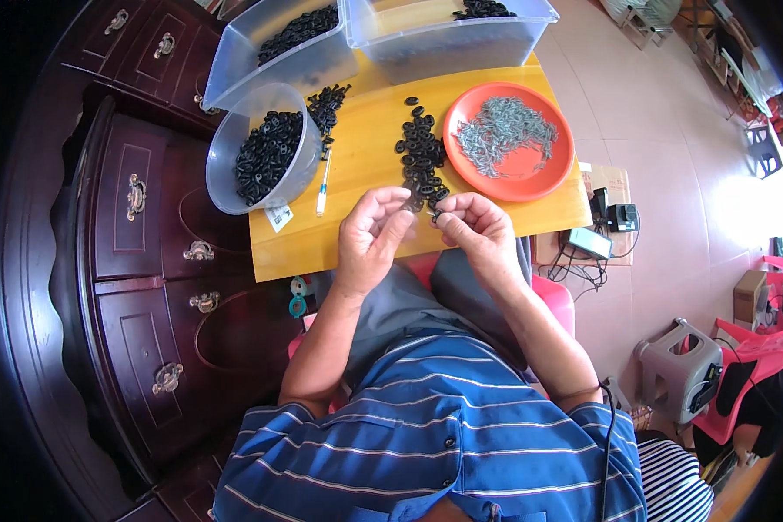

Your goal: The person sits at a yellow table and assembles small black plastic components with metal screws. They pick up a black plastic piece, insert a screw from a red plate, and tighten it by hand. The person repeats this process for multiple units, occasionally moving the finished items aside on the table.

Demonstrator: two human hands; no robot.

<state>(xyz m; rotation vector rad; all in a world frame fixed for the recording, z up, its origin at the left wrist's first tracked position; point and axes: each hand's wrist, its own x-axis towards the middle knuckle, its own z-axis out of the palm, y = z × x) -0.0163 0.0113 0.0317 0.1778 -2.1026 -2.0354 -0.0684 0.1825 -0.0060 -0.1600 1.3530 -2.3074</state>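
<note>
Over the near edge of the yellow table, my right hand (pixel 483 233) pinches a small black oval plastic piece (pixel 436 216) between thumb and fingertips. Beside it my left hand (pixel 374 239) has thumb and index finger apart, with nothing plainly in them; dark pieces blur by its fingertips. A loose pile of black oval plastic pieces (pixel 422 150) stretches away from my fingers. To the right of the pile, an orange-red plate (pixel 558 174) holds many small silvery metal pins (pixel 506 130).
A round clear tub (pixel 222 187) of black pieces stands at left, near smaller black parts (pixel 326 106) and a white pen (pixel 324 187). Clear bins (pixel 444 54) line the far edge. Dark drawers (pixel 135 196) flank the left; a cardboard box with cables (pixel 613 183) sits at right.
</note>
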